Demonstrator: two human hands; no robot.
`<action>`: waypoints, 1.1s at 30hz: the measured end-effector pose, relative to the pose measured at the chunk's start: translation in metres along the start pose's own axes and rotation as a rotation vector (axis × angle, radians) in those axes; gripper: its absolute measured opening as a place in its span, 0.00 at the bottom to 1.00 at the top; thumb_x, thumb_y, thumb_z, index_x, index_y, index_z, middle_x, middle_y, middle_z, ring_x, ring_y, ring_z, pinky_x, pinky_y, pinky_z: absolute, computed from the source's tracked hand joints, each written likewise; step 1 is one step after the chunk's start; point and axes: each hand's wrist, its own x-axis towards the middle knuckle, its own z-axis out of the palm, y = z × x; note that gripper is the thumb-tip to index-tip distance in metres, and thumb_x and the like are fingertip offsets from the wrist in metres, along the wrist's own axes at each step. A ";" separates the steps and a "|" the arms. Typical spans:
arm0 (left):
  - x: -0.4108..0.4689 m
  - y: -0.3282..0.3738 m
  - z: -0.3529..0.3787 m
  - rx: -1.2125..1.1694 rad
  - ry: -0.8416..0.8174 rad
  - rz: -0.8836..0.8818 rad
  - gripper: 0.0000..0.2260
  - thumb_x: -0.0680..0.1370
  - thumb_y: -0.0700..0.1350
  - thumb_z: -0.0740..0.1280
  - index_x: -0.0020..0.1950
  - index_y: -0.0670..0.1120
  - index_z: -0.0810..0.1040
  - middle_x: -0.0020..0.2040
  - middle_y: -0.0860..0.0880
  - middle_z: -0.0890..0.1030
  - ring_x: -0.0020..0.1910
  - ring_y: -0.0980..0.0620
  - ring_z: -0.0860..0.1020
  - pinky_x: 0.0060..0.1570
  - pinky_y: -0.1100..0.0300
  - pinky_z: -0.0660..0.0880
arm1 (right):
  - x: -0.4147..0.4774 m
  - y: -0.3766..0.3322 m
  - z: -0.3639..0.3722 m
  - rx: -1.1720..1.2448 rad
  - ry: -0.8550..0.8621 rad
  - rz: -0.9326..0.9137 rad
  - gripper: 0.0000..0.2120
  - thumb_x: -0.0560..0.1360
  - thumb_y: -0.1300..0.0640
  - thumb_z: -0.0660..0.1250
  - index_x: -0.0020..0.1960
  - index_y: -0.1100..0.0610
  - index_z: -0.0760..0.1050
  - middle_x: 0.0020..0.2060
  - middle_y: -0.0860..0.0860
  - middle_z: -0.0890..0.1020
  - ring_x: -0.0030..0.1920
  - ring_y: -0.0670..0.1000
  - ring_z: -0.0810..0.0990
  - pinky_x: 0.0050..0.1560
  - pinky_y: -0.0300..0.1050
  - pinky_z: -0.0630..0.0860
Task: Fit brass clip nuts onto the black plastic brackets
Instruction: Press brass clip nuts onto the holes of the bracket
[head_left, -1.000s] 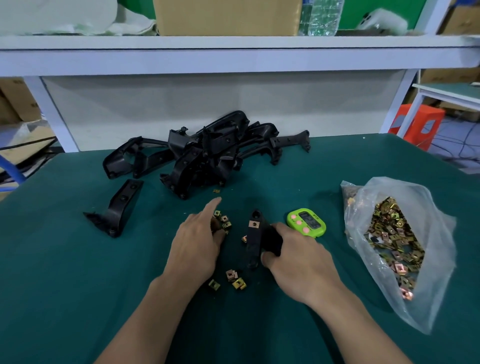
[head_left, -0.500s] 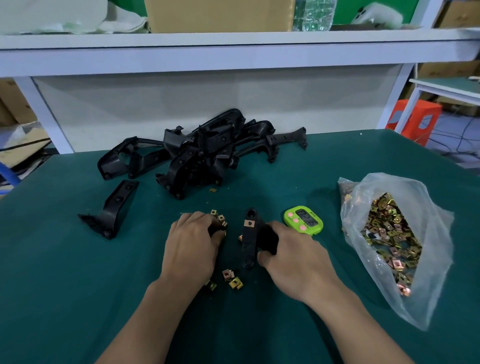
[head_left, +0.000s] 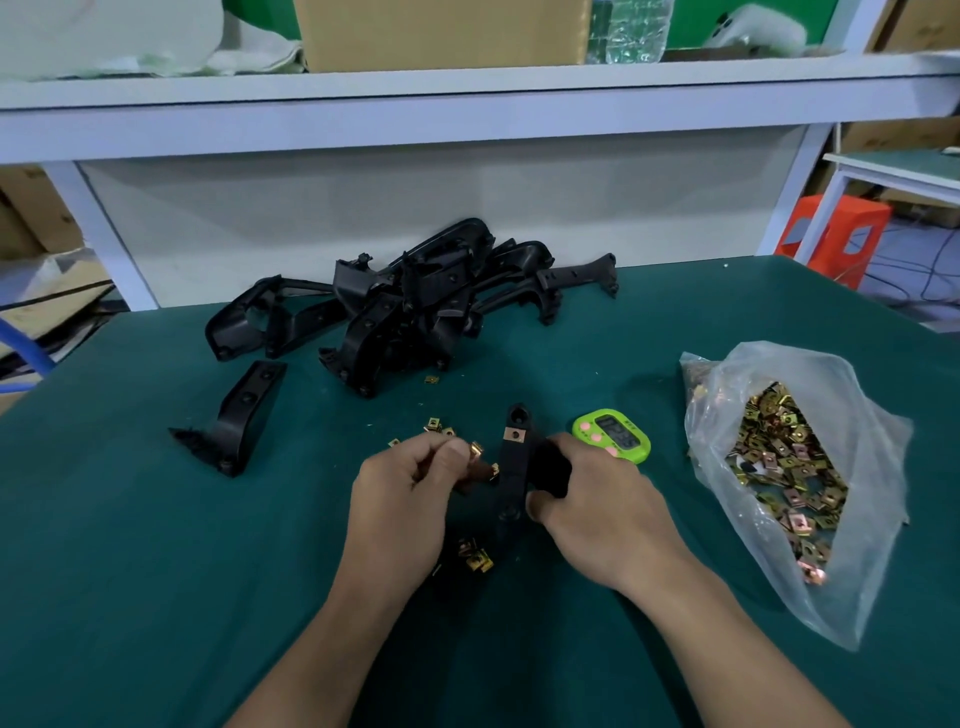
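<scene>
In the head view, the right hand (head_left: 597, 514) had its grip curled round the middle of a black bracket (head_left: 511, 483) that pointed away from the person, low over the green surface (head_left: 130, 571), with a fitted nut (head_left: 516, 434) showing near its far end. The left hand (head_left: 400, 499) pinched a loose clip nut (head_left: 475, 450) between thumb and fingertips, just beside the bracket's left edge. To seat it well, I judged the nut's open mouth should face that edge, line up with a hole and slide on squarely while the right hand braced the part; spare nuts (head_left: 475, 558) lay near the wrists, with more in the bag (head_left: 789, 467).
</scene>
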 end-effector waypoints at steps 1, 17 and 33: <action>-0.001 0.002 0.001 -0.062 -0.018 0.004 0.12 0.82 0.45 0.67 0.42 0.57 0.85 0.39 0.56 0.86 0.40 0.59 0.83 0.42 0.64 0.78 | 0.000 0.000 0.000 0.003 0.011 0.000 0.15 0.71 0.45 0.67 0.56 0.40 0.69 0.45 0.45 0.82 0.47 0.59 0.79 0.46 0.50 0.76; -0.001 0.008 -0.006 -0.372 -0.276 -0.065 0.09 0.75 0.48 0.72 0.40 0.45 0.86 0.36 0.45 0.85 0.35 0.53 0.82 0.38 0.63 0.78 | -0.002 -0.005 -0.010 0.037 0.246 -0.090 0.14 0.71 0.48 0.67 0.54 0.40 0.68 0.40 0.44 0.79 0.43 0.58 0.78 0.43 0.54 0.77; -0.002 0.013 -0.012 -0.272 -0.363 -0.082 0.11 0.77 0.49 0.71 0.39 0.46 0.87 0.36 0.44 0.86 0.35 0.52 0.82 0.37 0.64 0.76 | 0.003 0.001 -0.012 0.072 -0.026 -0.010 0.22 0.67 0.48 0.69 0.60 0.35 0.74 0.46 0.41 0.83 0.48 0.53 0.80 0.44 0.47 0.77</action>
